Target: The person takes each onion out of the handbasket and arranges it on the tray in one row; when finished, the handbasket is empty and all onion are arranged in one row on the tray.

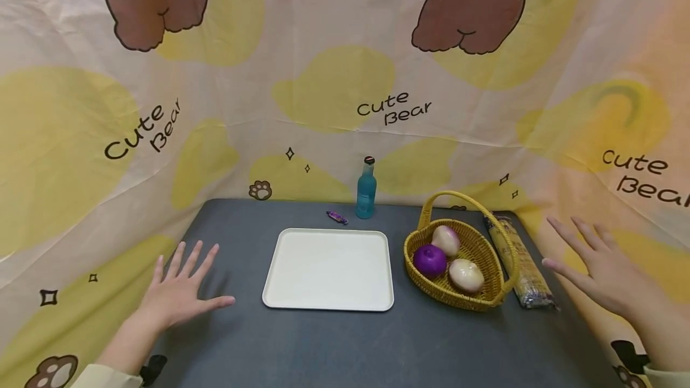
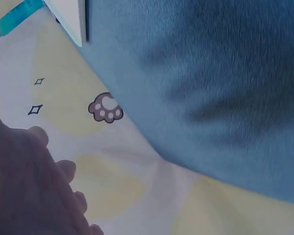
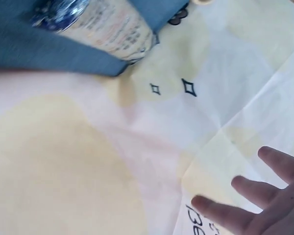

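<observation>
My left hand (image 1: 175,298) is held with fingers spread above the left side of the table, holding nothing. Out past the table's right edge, my right hand (image 1: 606,271) is also spread and bare. A white rectangular tray (image 1: 329,269) lies in the middle. To its right stands a yellow wicker basket (image 1: 487,250) with a tall handle. Inside it are a purple onion (image 1: 429,261) and two paler white-and-purple onions (image 1: 466,275). Nearest my right hand is a long clear-wrapped package (image 1: 530,274), also partly seen in the right wrist view (image 3: 112,29).
Behind the tray stand a blue bottle (image 1: 366,189) with a dark cap and a small purple wrapped candy (image 1: 337,217). The dark grey table (image 1: 323,346) backs onto a bear-print cloth (image 1: 323,76) that also hangs at both sides.
</observation>
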`<action>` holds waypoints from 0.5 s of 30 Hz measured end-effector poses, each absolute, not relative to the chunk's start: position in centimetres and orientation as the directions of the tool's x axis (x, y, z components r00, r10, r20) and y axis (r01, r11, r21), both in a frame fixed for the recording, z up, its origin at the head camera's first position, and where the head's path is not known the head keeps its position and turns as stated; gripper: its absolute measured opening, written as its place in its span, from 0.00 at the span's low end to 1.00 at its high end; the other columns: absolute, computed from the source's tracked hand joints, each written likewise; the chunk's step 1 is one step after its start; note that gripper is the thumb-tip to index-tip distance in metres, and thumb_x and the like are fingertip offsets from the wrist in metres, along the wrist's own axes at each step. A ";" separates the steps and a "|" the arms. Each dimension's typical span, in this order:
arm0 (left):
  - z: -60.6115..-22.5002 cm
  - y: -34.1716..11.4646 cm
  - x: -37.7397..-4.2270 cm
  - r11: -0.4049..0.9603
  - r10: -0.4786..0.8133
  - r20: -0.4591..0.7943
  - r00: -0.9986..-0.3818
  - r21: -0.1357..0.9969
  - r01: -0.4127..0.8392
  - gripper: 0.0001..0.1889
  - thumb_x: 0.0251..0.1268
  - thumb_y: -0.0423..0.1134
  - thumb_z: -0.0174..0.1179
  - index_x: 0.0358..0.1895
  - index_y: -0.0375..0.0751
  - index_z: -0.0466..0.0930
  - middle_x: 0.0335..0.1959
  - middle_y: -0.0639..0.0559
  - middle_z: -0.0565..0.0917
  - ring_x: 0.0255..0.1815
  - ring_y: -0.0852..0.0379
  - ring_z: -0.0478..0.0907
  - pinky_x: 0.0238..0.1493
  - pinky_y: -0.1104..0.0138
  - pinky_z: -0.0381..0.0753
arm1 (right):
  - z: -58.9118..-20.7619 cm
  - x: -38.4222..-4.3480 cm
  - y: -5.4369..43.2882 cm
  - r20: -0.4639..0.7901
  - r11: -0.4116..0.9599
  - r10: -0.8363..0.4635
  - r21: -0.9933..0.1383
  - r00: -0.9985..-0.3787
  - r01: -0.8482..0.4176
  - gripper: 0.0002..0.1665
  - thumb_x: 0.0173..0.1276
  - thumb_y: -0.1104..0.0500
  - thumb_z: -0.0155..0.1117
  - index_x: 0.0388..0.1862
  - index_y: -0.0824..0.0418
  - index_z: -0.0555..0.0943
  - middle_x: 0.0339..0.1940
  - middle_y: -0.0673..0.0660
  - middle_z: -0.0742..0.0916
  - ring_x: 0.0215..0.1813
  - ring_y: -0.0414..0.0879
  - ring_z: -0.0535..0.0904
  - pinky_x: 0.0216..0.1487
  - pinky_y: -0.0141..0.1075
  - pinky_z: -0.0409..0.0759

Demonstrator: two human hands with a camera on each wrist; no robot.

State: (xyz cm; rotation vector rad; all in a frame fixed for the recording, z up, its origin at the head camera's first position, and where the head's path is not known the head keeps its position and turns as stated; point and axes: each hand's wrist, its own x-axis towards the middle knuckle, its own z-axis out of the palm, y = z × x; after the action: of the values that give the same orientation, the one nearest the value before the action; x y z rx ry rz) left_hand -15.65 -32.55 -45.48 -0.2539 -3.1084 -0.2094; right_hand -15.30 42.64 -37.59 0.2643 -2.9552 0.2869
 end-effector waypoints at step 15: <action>-48.2 -29.7 -16.7 0.910 0.175 0.057 -0.983 0.371 0.184 0.59 0.55 0.71 0.65 0.81 0.39 0.51 0.78 0.29 0.58 0.78 0.23 0.47 0.72 0.29 0.46 | -37.0 -15.0 38.7 0.559 0.853 -0.086 -0.386 -0.825 -0.351 0.36 0.63 0.60 0.75 0.70 0.61 0.76 0.53 0.64 0.87 0.50 0.15 0.72 0.40 0.09 0.70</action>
State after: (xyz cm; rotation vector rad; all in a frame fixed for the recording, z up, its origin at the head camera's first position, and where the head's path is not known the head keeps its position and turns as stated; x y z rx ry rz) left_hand -16.69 -29.73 -48.19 -0.2862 -3.0487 -0.5953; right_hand -14.95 38.66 -36.99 0.3190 -2.4870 0.6573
